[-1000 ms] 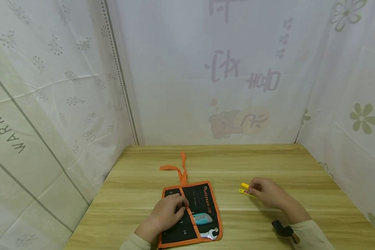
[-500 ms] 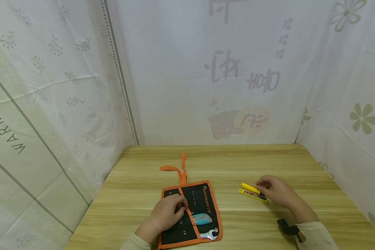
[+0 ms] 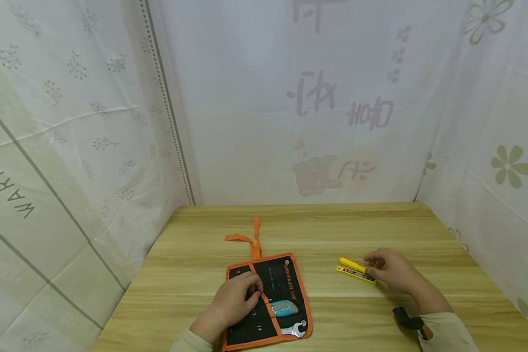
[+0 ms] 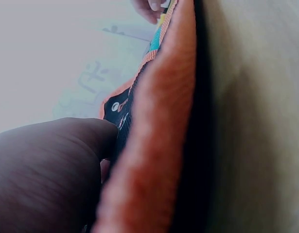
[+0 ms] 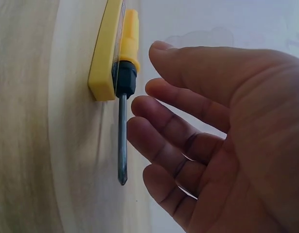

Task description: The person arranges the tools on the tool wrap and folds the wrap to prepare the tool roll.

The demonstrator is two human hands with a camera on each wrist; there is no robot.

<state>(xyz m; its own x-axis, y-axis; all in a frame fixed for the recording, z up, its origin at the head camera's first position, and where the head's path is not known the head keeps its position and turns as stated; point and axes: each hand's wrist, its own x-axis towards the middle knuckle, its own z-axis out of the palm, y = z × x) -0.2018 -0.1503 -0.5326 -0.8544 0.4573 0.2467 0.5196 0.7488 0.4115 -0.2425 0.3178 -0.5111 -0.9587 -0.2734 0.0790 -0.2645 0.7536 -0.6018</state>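
A black tool pouch with orange edging (image 3: 277, 281) lies flat on the table. My left hand (image 3: 237, 299) rests over its left part, curled fingers and thumb pinching the orange pocket band. Out of the pocket stick a teal utility knife (image 3: 284, 308) and an open-end wrench (image 3: 296, 330). My right hand (image 3: 391, 269) hovers beside a screwdriver (image 5: 129, 48) with a yellow and black handle. In the right wrist view its fingers are loosely bent and apart from the tool, holding nothing. Alongside the screwdriver lies a yellow bar (image 3: 356, 275) with a red and black label.
Two orange tie straps (image 3: 255, 244) stretch from the pouch toward the back. The wooden table (image 3: 312, 225) ends at patterned cloth curtains (image 3: 246, 122) behind and at both sides. A black strap piece (image 3: 407, 319) hangs by the right sleeve.
My right hand has drawn back to the right from the screwdriver and the yellow bar, uncovering more of both. The left hand stays at the pouch.
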